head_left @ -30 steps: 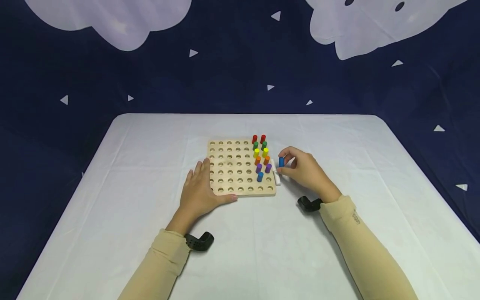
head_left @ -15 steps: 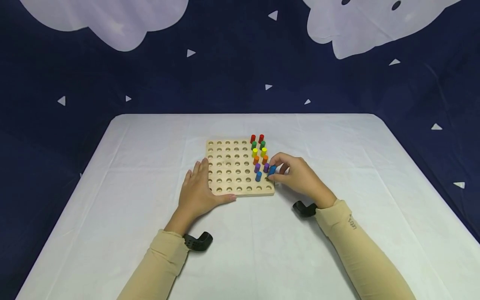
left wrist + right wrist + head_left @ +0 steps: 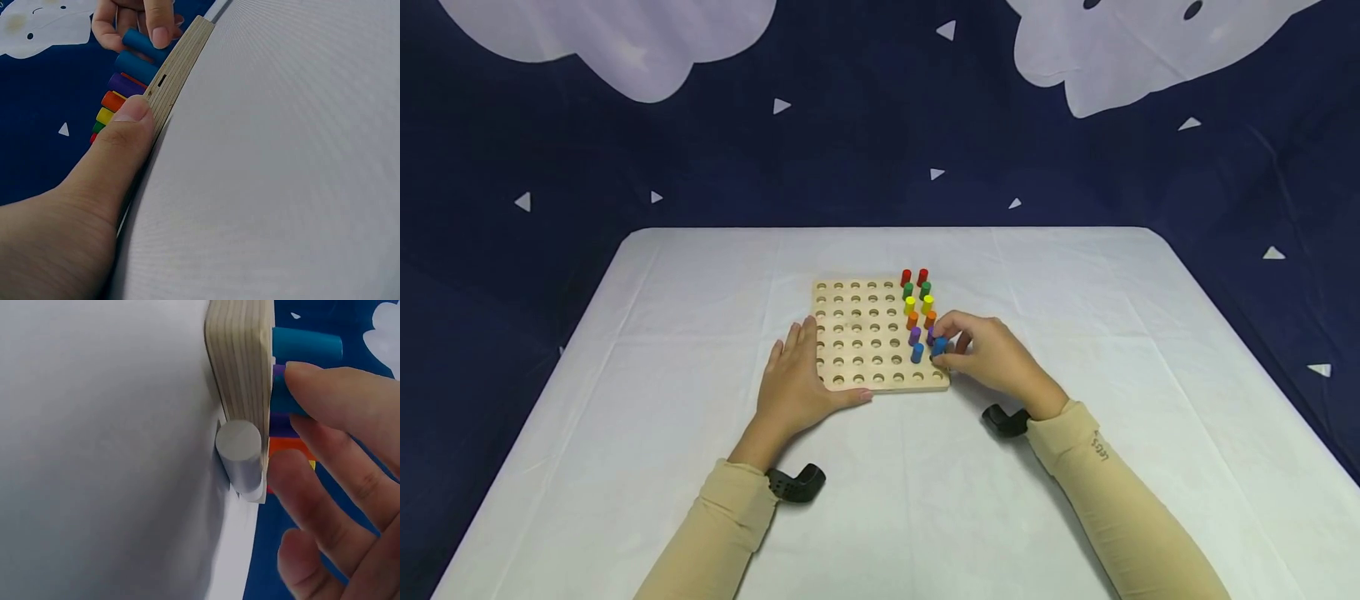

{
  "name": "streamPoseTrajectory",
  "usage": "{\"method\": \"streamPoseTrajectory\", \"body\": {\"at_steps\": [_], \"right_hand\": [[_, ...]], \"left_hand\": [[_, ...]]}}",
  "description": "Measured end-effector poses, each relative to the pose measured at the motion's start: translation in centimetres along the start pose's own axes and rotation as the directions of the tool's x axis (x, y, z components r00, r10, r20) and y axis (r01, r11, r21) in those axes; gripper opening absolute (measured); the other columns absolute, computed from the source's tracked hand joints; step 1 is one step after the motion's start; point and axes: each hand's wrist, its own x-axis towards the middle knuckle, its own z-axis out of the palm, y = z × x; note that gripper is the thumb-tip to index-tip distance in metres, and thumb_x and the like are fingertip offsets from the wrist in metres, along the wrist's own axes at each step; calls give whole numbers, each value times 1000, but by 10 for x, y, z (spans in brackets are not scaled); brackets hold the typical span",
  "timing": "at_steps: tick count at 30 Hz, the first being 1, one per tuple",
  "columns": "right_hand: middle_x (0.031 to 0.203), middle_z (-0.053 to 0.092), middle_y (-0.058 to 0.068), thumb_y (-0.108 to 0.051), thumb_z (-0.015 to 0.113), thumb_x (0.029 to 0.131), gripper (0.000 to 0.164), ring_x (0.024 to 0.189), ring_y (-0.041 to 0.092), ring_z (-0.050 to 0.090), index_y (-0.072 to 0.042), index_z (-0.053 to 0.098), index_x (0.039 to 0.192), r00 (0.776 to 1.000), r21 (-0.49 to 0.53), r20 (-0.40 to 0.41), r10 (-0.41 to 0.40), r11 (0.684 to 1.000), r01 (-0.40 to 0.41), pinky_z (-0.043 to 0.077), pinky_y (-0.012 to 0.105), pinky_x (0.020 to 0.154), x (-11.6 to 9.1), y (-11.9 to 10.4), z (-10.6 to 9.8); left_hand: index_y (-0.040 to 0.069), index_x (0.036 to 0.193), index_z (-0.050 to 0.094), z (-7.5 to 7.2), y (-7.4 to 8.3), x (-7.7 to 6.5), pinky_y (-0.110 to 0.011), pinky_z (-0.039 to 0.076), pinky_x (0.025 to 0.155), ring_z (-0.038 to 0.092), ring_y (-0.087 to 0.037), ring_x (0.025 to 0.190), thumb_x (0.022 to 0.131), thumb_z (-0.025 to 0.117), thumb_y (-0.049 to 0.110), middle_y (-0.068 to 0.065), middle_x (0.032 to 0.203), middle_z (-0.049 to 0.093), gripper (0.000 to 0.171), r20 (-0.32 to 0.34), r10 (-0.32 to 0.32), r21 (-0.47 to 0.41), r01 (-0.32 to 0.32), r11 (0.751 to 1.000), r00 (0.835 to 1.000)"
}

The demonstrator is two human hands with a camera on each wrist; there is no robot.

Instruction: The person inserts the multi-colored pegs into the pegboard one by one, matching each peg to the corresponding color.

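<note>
A wooden pegboard [image 3: 887,352] with rows of round holes lies mid-table. My left hand [image 3: 793,387] rests at its front left corner, fingers straight along the left side, thumb [image 3: 122,137] along the front edge. Thumb and index finger of my right hand [image 3: 996,354] pinch a blue peg [image 3: 940,346], upright at the rightmost column of the board. In the right wrist view this blue peg [image 3: 287,397] is partly behind the thumb, its lower end at the board's surface. Just left of it stands another blue peg [image 3: 917,353], with a purple peg [image 3: 914,336] behind.
Pairs of orange, yellow [image 3: 910,305], green and red pegs [image 3: 922,276] fill the two right columns farther back. A white peg [image 3: 240,453] lies on the tablecloth [image 3: 700,350] against the board's right side, hidden by my right hand in the head view.
My right hand has moved left and slightly down with the blue peg, from beside the board to the hole beside the other blue peg. The left hand keeps its place on the board.
</note>
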Motion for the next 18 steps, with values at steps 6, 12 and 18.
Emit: {"method": "streamPoseTrajectory", "body": {"at_steps": [6,12,18], "right_hand": [[95,73,-4,-21,83,81,23,70,14,56,-23,70,100,1000,-46,-3,-9,999,9,44,30,61,-1,-2,3],[97,74,-3,-25,83,80,24,73,13,59,-25,71,100,1000,-35,28,3,999,-2,46,30,65,-3,-3,1],[102,74,-3,-29,81,83,28,81,16,61,-22,71,108,999,12,42,23,1000,-23,48,33,69,-5,-1,-15]], "left_hand": [[5,159,5,-1,0,0,-50,5,124,9,-31,155,57,72,84,-15,166,12,146,5,2,-1,-2,1000,1000],[5,159,6,0,0,0,-49,5,124,9,-31,155,56,72,85,-15,166,12,146,3,2,0,-2,1000,1000],[5,159,5,-1,1,0,-49,4,124,8,-31,155,57,72,85,-15,166,11,146,3,-1,-4,1,1000,1000]]}}
